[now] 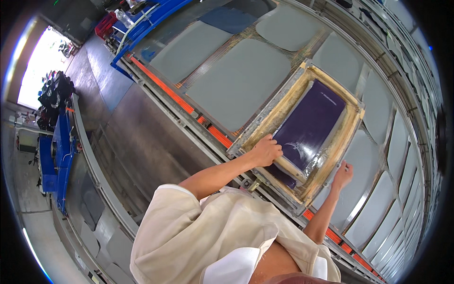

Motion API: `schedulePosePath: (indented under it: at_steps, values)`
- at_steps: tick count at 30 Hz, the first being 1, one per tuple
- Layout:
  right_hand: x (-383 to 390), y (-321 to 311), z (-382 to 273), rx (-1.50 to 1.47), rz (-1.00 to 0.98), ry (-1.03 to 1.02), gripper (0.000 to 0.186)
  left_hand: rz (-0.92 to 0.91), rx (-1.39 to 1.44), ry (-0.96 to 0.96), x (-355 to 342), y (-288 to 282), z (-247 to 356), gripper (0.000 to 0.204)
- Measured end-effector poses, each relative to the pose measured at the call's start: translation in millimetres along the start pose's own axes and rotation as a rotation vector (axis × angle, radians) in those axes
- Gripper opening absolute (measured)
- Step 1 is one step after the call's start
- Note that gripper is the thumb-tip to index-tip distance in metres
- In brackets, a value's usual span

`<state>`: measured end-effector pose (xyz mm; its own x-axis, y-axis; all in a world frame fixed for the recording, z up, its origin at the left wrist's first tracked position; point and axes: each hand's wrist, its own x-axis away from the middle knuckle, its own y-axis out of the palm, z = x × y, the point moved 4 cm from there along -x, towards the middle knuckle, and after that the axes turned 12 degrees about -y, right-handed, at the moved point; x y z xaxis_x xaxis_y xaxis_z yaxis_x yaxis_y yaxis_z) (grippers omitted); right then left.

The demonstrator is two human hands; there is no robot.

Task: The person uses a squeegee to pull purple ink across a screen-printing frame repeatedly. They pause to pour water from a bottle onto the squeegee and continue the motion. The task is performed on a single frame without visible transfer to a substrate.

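Note:
A rectangular printing screen with a worn tan border and glossy purple middle lies tilted across the grey-panelled table. My left hand has its fingers curled on a pale bar at the screen's lower left, inside the border. Beside the screen's right edge is my right hand, fingers bent; what they hold, if anything, is too small to make out. Purple also shows below the bar, near the front border.
Grey panels line the long table, edged by an orange strip and metal rail. A walkway runs along my left, with a second railed table, blue metal parts and a dark heap. A bottle stands at the far end.

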<state>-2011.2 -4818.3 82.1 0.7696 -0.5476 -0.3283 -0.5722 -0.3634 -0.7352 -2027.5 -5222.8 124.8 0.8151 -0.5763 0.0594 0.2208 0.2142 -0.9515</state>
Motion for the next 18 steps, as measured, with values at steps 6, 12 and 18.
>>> schedulePosePath:
  at_steps: [6, 12, 18]
  values:
    - [13.9, 10.3, -100.3, -0.072, 0.01, 0.015, 0.032, 0.1, -0.025, -0.034, 22.1, -39.0, -50.5, 0.028]
    - [63.3, 148.9, -212.4, -0.252, 0.069, 0.0, 0.03, 0.217, -0.151, 0.046, 62.2, -96.3, -195.1, 0.033]
    - [77.7, 188.4, -303.7, -0.258, 0.114, 0.053, 0.031, 0.246, -0.067, 0.124, 121.4, -129.9, -275.9, 0.042]
